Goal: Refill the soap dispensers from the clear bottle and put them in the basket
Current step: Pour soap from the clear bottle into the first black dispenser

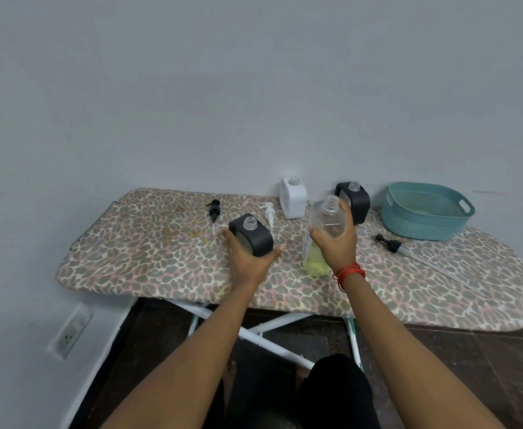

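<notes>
So far nothing sits in the teal basket [425,212], which rests at the two o'clock end of the ironing board [161,274]; judging by that, the work is in its early part. All three dispensers stand with open necks and their pumps off. The left hand [247,258] has its fingers [227,239] wrapped around the near black dispenser [252,239], steadying it upright on the board at about eleven o'clock from the person. The right hand [336,246] has its fingers closed around the clear bottle [323,236], uncapped, roughly upright with a slight lean, its base low over or on the board; I cannot tell which. A shallow layer of yellowish liquid shows at its bottom. Whether the held dispenser has any soap in it cannot be made out.

The white dispenser [292,198] stands at twelve o'clock by the wall, and the second black dispenser [354,201] just behind the right hand at one o'clock. A black pump [214,212] and a white pump [269,213] lie beyond the left hand; another black pump [388,243] lies near the basket.

Left to do, as I judge it: pour into each dispenser, screw the pumps back on, and set all three in the basket.
</notes>
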`<state>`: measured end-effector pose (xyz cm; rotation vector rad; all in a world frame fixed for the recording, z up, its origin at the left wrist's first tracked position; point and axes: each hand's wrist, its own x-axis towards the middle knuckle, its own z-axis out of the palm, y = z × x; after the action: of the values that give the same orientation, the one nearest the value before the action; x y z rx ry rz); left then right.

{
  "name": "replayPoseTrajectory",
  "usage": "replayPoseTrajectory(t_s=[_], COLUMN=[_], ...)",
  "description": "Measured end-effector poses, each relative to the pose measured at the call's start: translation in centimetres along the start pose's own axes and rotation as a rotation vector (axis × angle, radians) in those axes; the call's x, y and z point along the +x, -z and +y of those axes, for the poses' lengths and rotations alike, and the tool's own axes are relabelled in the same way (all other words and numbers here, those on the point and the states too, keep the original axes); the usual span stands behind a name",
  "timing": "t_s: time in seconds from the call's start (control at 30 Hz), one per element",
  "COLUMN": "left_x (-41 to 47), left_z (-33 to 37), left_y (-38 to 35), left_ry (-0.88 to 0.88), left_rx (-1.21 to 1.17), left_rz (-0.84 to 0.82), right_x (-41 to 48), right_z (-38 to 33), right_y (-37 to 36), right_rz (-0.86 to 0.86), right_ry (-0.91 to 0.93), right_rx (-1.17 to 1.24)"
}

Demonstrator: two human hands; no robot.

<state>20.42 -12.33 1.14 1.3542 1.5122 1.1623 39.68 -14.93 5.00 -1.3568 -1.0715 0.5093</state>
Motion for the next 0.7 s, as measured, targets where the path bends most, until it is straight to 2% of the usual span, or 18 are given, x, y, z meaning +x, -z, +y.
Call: replayPoseTrajectory(t_s=[0.1,0.3,0.53,0.7], left_x=[1.5,2.8,1.0,3.7], left_z=[-0.1,-1.2,-0.8,0.7], left_y=[0.5,3.5,2.8,2.1], left_ry=[-0.069,-0.153,-0.144,-0.101], left_rx=[-0.045,0.025,0.057,0.134], left_rz=[-0.036,-0.096,0.052,0.121], right_x=[0.1,0.0,0.0,-0.4], right_z=[0.1,0.1,0.1,-0.3], right_y=[0.0,-0.2,-0.2,-0.2], right_rz=[-0.004,0.012,0.009,0.035], right_ry=[0.009,0.020,0.042,0.059], right_rx=[-0.001,0.022,0.019,0.055])
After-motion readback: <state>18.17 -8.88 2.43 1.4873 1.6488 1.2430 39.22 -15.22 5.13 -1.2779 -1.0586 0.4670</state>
